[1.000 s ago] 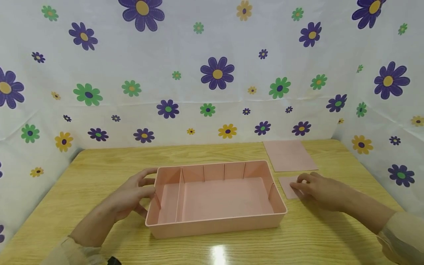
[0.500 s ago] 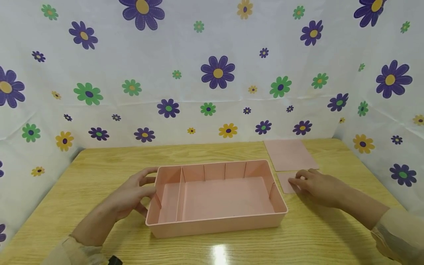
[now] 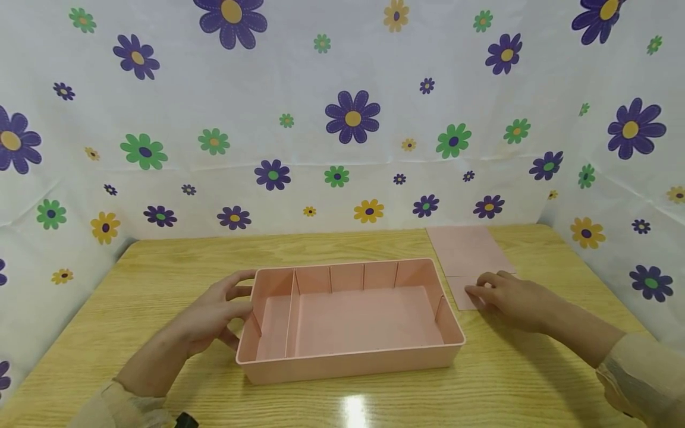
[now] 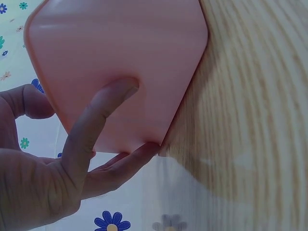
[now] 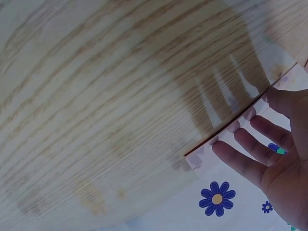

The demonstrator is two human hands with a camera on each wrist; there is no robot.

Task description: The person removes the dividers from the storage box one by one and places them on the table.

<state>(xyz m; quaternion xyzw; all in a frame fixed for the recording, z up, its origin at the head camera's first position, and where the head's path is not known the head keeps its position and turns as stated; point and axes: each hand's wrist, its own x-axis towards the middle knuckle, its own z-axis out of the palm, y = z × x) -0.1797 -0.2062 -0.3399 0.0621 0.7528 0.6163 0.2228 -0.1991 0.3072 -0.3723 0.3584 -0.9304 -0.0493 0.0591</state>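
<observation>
Pale pink runs through all the handled pieces: a shallow box (image 3: 348, 364) sits upright on the wood-grain table (image 3: 198, 258), topless, with one thin divider (image 3: 289, 324) standing across it toward its left end; the left hand (image 3: 207, 316) braces that end, its fingers spread apart and their tips against the outer wall, touching rather than clamping; off the box's other end, just beside it, lies a small panel (image 3: 458, 293), apparently flat on the wood, its far edge meeting, or all but meeting, the near edge of a larger panel (image 3: 471, 249); the right hand (image 3: 516, 304) reaches over the small panel, fingers bent and slightly apart, the tips resting on it in a row near one edge, with no pinch to be seen in the right wrist view; the step in hand looks like lining up the two loose pieces beside the box; the next move, I judge, calls for lifting the fingertips straight up so the small panel does not slide, or hooking its edge if it is wanted in the hand; the left hand need only steady the box
</observation>
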